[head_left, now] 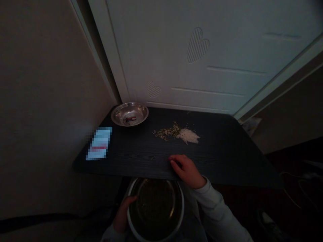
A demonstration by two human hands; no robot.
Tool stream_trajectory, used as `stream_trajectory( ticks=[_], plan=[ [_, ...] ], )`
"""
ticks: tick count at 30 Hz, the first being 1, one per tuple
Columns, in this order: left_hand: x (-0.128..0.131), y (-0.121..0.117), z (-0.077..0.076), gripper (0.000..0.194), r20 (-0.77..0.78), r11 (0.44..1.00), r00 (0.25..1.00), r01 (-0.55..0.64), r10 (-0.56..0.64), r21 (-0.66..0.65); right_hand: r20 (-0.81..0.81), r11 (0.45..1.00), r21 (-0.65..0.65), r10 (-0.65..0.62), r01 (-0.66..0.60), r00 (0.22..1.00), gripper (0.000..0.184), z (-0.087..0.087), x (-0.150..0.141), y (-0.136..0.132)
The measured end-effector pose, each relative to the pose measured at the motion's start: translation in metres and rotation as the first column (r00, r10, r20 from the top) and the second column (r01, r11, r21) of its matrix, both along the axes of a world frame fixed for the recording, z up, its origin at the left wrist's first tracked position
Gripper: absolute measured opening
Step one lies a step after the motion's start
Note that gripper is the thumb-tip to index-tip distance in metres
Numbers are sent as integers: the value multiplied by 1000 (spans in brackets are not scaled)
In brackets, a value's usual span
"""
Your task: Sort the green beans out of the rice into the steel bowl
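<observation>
My left hand (124,213) grips the left side of a round metal bowl (154,210) at the table's front edge, with the thumb over its rim. The bowl's inside is dark, and I cannot make out what it contains. My right hand (188,170) rests low over the front of the dark table (227,154), fingers curled and thumb tucked near them. Whatever may be between those fingertips is too small to tell. Beyond this hand lies a heap of white rice-like grains (189,135). Greenish grains (174,130), mixed with some pale ones, spread out to its left.
A shallow steel bowl (130,114) with a dark label inside stands at the back left. A bright, pixelated flat object (99,144) lies on the left edge. Behind the table rises a white panel (176,60) with heart reliefs. A few stray grains (152,157) dot the front.
</observation>
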State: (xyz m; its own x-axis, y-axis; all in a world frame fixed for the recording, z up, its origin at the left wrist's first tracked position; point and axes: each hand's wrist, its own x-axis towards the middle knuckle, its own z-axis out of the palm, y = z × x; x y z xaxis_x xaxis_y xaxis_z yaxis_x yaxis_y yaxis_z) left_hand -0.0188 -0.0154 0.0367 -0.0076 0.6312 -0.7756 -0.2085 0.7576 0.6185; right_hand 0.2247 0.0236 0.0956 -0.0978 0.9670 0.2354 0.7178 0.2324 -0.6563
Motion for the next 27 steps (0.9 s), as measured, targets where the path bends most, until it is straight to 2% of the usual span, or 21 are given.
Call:
stream_trajectory(
  ticks=[4, 7, 9, 12, 15, 21, 27],
  plan=[
    [5, 1, 17, 3, 18, 999, 999, -33, 32, 35, -14, 995, -36, 92, -93, 996, 20, 3, 0, -5],
    [8, 2, 23, 7, 38, 1000, 999, -29, 29, 5, -38, 989, -53, 134, -136, 990, 20, 3, 1, -7],
    [7, 1, 21, 9, 58, 999, 998, -23, 25, -27, -98, 993, -55, 98, -103, 990, 20, 2, 3, -6],
    [5, 0, 13, 10, 76, 999, 997, -13, 16, -39, -196, 999, -45, -19, 11, 980, 21, -1, 4, -1],
    [3, -1, 8, 10, 125, 999, 992, 16, -11, -43, -219, 995, -8, -94, 95, 971, 22, -4, 2, 5],
    [4, 0, 10, 10, 48, 1000, 999, -21, 21, -12, -186, 994, 29, -102, 109, 977, 21, -4, 0, 9],
    [1, -3, 10, 8, 111, 997, 992, -61, 67, -55, -152, 996, 13, -80, 83, 985, 21, -3, 2, 8]
  ],
)
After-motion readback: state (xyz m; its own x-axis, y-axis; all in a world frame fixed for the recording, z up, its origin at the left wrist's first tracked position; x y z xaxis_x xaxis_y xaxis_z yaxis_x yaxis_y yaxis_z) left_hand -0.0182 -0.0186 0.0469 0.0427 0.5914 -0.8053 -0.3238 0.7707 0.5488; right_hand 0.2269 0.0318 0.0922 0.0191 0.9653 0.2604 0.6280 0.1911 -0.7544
